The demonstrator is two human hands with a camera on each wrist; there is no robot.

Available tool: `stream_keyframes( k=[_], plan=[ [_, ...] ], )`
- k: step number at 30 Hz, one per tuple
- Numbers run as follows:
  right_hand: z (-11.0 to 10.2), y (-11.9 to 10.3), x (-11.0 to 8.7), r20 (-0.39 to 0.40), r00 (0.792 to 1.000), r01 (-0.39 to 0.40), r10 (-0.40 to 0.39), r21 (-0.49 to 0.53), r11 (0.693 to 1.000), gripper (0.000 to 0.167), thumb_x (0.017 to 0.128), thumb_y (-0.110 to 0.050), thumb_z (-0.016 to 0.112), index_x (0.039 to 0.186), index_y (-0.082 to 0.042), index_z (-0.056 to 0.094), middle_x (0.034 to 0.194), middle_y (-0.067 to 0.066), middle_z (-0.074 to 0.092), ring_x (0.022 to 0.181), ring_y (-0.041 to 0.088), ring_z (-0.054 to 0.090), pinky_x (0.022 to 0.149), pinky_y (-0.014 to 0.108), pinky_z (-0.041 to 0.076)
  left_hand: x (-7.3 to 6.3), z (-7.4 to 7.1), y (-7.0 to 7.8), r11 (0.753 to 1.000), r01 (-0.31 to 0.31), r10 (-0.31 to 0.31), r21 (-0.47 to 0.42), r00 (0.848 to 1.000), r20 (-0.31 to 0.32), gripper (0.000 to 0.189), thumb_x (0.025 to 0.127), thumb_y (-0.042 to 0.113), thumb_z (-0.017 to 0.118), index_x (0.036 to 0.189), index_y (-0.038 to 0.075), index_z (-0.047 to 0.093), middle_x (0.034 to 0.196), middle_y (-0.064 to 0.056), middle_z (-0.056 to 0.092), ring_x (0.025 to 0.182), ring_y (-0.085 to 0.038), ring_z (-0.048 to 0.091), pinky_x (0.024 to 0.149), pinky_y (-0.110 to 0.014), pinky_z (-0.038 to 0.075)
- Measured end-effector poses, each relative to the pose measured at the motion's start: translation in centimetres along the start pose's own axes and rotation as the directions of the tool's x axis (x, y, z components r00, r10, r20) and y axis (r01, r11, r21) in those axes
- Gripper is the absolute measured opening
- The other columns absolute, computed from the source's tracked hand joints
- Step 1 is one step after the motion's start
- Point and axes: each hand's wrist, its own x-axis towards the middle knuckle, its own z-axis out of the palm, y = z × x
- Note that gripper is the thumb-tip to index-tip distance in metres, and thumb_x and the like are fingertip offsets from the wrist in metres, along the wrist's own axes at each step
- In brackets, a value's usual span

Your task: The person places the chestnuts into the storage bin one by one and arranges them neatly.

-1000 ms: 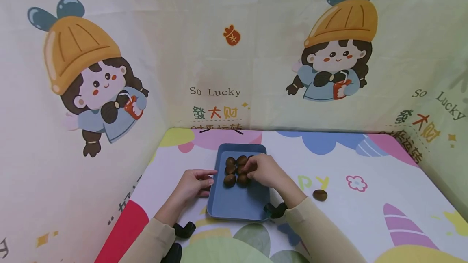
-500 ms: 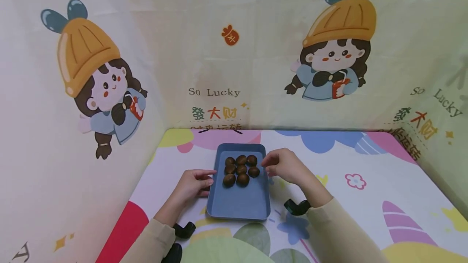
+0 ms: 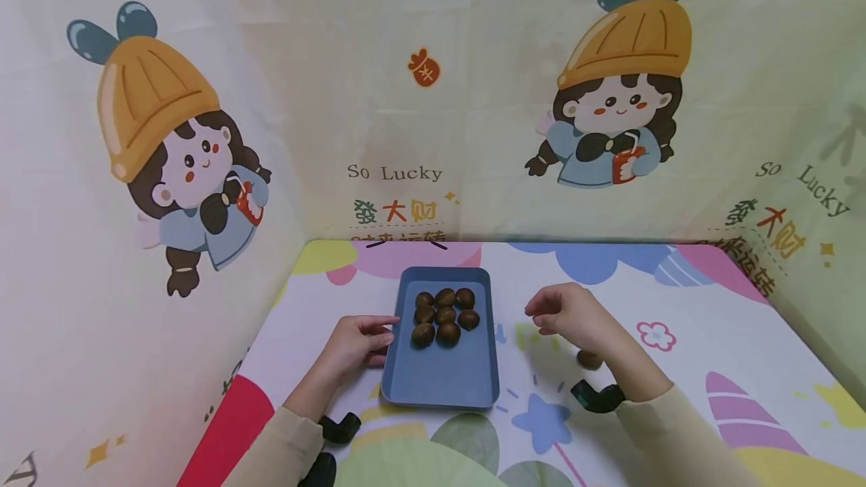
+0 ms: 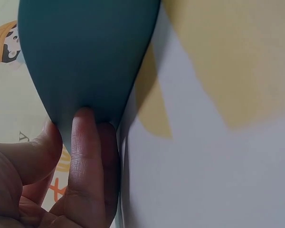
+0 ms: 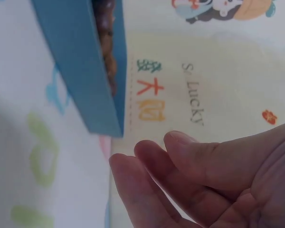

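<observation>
A blue rectangular tray (image 3: 440, 383) lies in the middle of the table. Several brown chestnuts (image 3: 448, 334) sit in three rows in its far half. My left hand (image 3: 356, 340) rests against the tray's left side, and in the left wrist view its straight fingers (image 4: 85, 152) touch the outer wall. Right of the tray, my right hand (image 3: 575, 316) is held above the table with loosely bent fingers and nothing between them. Beneath that wrist lies a single chestnut (image 3: 588, 360) on the table, partly hidden by the arm.
The table is covered by a colourful printed cloth (image 3: 541, 427). Behind it and at the sides hangs a printed fabric backdrop (image 3: 494, 134). A black wrist strap piece (image 3: 598, 397) sticks out below the right wrist, another black piece (image 3: 340, 428) below the left.
My right hand has let go of a chestnut at the right end of the middle row in the tray, then moved right, back over the loose chestnut. The left hand stays at the tray.
</observation>
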Motion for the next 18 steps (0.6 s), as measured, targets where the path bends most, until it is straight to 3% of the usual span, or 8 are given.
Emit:
stream_keyframes(
  k=[10,18],
  plan=[
    [-1.8,3.0,-2.0,-0.025,1.000,-0.008,0.005,-0.091,0.996,0.014,0.096,-0.002,0.075,0.109,-0.002,0.078,0.104,0.015,0.080,0.085,0.016,0.074,0.078,0.031,0.068,0.0,0.3,-0.3,1.000,-0.006,0.006,-0.001,1.000,-0.015,0.032,0.096,-0.001,0.077,0.125,0.009,0.081,0.102,-0.014,0.077,0.075,-0.018,0.076,0.066,-0.035,0.068],
    [-2.7,5.6,-3.2,-0.054,0.997,0.030,-0.046,-0.260,0.965,0.015,0.092,-0.008,0.080,0.107,-0.011,0.079,0.102,0.004,0.080,0.094,0.015,0.071,0.082,0.034,0.060,0.0,0.5,-0.7,1.000,-0.009,0.009,-0.009,1.000,-0.009,0.032,0.096,-0.001,0.077,0.127,0.009,0.081,0.104,-0.014,0.076,0.075,-0.018,0.076,0.066,-0.035,0.068]
  ],
)
